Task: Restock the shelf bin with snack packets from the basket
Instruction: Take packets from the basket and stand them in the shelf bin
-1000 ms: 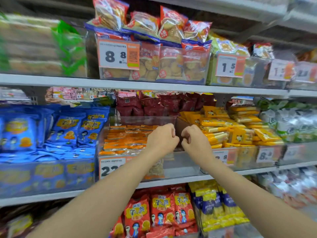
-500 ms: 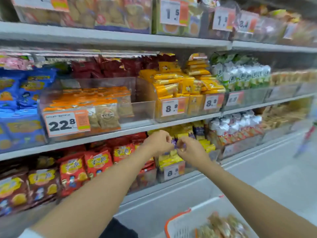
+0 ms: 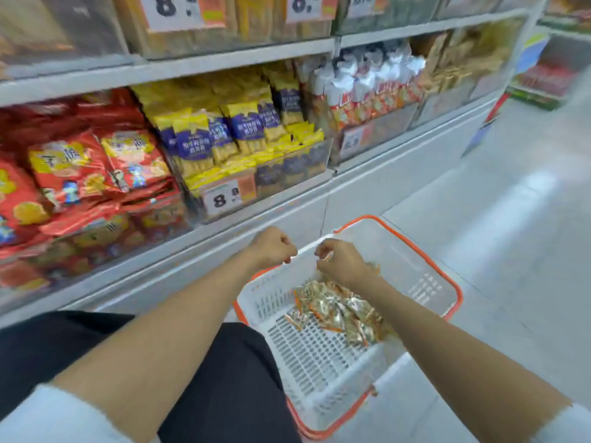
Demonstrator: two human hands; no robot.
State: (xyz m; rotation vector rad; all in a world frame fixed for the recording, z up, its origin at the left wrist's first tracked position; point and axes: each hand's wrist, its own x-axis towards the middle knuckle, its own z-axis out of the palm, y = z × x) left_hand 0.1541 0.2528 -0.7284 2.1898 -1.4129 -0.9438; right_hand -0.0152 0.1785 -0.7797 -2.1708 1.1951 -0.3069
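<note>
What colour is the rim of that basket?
Orange, around a white basket; clearest in the head view.

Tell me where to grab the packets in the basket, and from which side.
Come from above: the basket is open-topped and its walls block the sides. The packets lie in a loose heap by the right hand, so probably close the grip on an orange end seam of a top one.

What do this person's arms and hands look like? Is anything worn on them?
The left hand and right hand are bare: no gloves, rings or watch visible. Forearms are uncovered; a white left sleeve and right sleeve start higher up.
</note>
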